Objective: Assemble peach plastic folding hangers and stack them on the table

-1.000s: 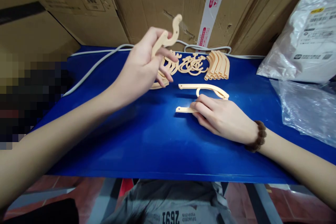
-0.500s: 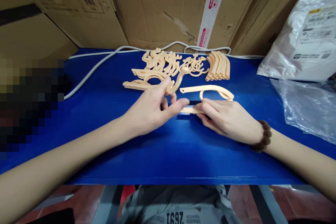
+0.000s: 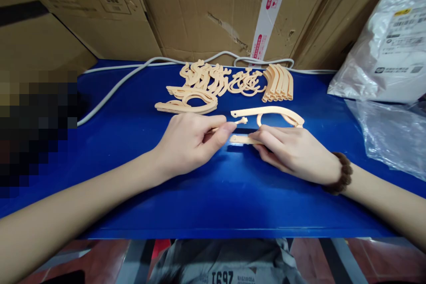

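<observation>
My left hand (image 3: 191, 140) rests low on the blue table (image 3: 186, 195), fingers pinched on a peach plastic hook piece (image 3: 238, 121) whose tip pokes out to the right. My right hand (image 3: 293, 151) lies just beside it, fingers curled and pressing down on a flat peach hanger part (image 3: 271, 113); a short bar end (image 3: 238, 139) of that part shows under its fingertips. The hook tip sits just above that bar end, close to it. A brown bead bracelet (image 3: 341, 177) circles my right wrist.
Piles of peach plastic parts lie behind the hands: curved arms (image 3: 186, 100), hooks (image 3: 218, 77) and a stacked row (image 3: 278, 82). A white cable (image 3: 116, 86) runs along the table's back. Cardboard boxes (image 3: 199, 4) wall the rear; plastic bags (image 3: 386, 53) crowd the right.
My left hand has come down from mid-air with the hook piece and brought it to the table beside my right hand. The right hand has stayed on the hanger part.
</observation>
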The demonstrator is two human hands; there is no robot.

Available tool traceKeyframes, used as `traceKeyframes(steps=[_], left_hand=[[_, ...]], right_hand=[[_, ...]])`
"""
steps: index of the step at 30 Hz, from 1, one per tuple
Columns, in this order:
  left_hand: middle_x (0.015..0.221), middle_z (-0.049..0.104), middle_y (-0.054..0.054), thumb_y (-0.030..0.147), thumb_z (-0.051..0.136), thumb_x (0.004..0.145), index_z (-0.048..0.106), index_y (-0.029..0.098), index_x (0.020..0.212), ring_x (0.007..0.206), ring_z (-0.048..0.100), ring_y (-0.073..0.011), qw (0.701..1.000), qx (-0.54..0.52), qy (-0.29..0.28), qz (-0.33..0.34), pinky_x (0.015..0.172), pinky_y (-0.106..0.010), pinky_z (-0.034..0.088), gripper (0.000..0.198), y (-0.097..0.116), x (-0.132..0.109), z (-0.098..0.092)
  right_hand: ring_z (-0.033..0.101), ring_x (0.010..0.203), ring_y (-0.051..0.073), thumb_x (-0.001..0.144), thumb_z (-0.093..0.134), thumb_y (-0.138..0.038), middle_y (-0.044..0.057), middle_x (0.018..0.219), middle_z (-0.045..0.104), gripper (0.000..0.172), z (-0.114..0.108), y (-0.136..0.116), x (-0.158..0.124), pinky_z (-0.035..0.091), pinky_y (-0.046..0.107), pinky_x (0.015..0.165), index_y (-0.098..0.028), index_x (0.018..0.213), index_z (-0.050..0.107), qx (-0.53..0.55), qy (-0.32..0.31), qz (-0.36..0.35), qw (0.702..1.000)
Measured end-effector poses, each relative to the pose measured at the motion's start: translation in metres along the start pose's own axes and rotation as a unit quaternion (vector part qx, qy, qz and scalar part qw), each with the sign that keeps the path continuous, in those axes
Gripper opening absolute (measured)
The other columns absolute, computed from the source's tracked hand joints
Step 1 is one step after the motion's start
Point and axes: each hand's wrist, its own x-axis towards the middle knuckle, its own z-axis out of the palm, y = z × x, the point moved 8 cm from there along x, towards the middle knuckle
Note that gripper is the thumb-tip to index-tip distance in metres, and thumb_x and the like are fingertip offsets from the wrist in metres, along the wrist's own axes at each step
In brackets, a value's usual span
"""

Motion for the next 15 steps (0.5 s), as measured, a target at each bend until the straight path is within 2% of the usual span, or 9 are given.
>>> traceKeyframes(steps=[6,10,15], left_hand=[[0.060,0.047,0.004,0.039,0.047,0.093,0.048,0.020,0.072,0.055,0.041,-0.0115,1.000,0.002,-0.015,0.003,0.055,-0.028,0.026,0.029,-0.001,0.002,0.005],[0.060,0.043,0.005,0.036,0.044,0.095,0.040,0.020,0.070,0.054,0.040,-0.0108,1.000,-0.014,-0.023,0.014,0.055,-0.026,0.027,0.030,-0.002,0.004,0.006],[0.059,0.045,0.005,0.034,0.041,0.095,0.045,0.020,0.076,0.052,0.040,-0.0107,0.997,-0.033,-0.067,0.024,0.053,-0.026,0.027,0.024,-0.003,0.004,0.013]], right_hand=[[0.061,0.075,0.014,0.103,0.039,-0.020,0.007,0.092,0.067,0.023,0.001,0.000,-0.001,0.046,0.026,0.064,-0.012,0.105,0.060,-0.003,0.003,-0.003,1.000],[0.062,0.080,0.015,0.102,0.040,-0.018,0.008,0.094,0.066,0.025,-0.002,-0.001,-0.001,0.048,0.026,0.067,-0.010,0.117,0.058,0.001,0.013,-0.011,1.000],[0.064,0.080,0.015,0.101,0.041,-0.018,0.007,0.093,0.068,0.025,-0.003,-0.003,-0.001,0.048,0.027,0.067,-0.012,0.116,0.059,-0.008,0.015,-0.014,1.000]])
